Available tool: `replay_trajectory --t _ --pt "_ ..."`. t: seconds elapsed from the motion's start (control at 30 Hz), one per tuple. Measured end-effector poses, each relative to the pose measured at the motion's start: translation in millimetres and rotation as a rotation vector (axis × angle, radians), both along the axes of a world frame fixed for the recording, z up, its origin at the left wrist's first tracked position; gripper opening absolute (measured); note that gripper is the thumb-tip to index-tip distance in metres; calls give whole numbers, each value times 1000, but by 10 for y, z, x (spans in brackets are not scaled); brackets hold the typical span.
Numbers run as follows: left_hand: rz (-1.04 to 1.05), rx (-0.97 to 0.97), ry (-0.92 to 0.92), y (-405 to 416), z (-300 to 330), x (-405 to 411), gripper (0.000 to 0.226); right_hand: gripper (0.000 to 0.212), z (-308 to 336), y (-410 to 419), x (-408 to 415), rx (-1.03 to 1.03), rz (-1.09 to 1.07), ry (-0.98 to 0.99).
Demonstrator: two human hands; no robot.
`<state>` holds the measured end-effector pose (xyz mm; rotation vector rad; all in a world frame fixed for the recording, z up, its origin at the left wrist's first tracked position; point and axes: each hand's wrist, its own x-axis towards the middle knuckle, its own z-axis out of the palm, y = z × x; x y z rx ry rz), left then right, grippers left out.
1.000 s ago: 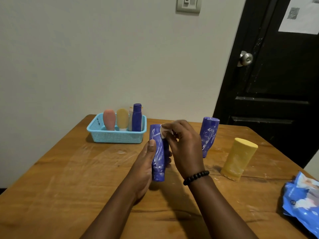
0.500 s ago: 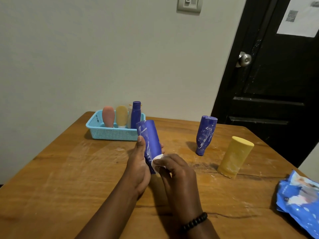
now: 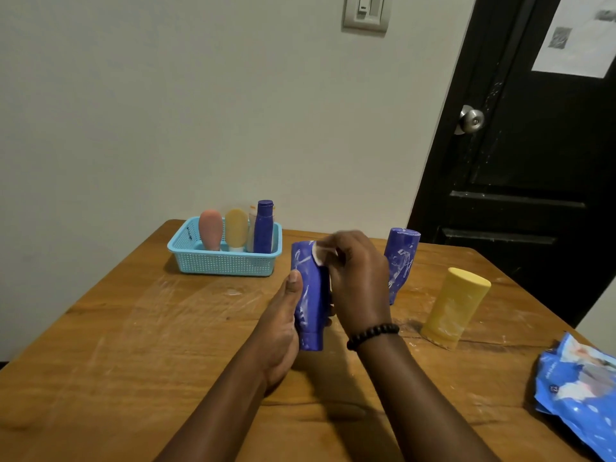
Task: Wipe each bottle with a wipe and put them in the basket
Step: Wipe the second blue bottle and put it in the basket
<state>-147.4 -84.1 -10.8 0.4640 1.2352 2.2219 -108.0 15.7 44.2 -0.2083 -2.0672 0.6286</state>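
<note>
A blue bottle (image 3: 308,295), streaked with white smears, is held upright above the middle of the table (image 3: 133,345), cap end down. The left hand (image 3: 281,325) grips its lower half from the left, thumb laid up along the front face and the other fingers wrapped behind. The right hand (image 3: 358,278) curls over the bottle's upper right side, its fingers pinching a small white wipe (image 3: 319,255) against the top edge of the bottle. A black bead bracelet (image 3: 371,335) circles the right wrist.

Behind the right hand a second blue bottle (image 3: 401,258), also smeared, stands on its cap on the table, leaning slightly. To its right, well apart, a yellow bottle (image 3: 455,308) stands tilted, cap end down.

At the far left of the table, near the wall, a light blue basket (image 3: 223,265) holds a pink bottle (image 3: 210,230), a small yellow bottle (image 3: 236,230) and a dark blue bottle (image 3: 263,226), all upright in a row; something pale sits between the last two, too hidden to tell.

A blue wipe pack (image 3: 580,388) lies crumpled at the table's right edge. The tabletop shows whitish smears. A black door (image 3: 533,161) with a metal knob (image 3: 471,121) stands to the right, and a switch (image 3: 366,11) is on the wall.
</note>
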Motion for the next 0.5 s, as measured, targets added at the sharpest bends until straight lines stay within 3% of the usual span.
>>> replay_trajectory --t 0.2,0.37,0.5 --pt "42 61 35 -15 31 -33 33 13 24 17 95 -46 101 10" --pt "121 149 -83 4 8 -77 43 19 -342 -128 370 17 167 -31" --pt "135 190 -152 -44 7 -112 47 22 -563 -240 537 -70 201 -63"
